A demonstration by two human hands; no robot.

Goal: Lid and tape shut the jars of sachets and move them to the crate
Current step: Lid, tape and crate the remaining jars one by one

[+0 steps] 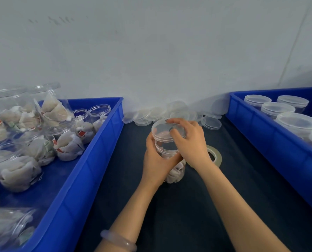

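The left hand wraps its fingers round a clear plastic sachet jar; the right hand, fingers curled, grips its translucent round lid from above.

left hand grips jar; right hand holds lid.

Pale wall behind, dark tabletop, translucent bangle at bottom edge
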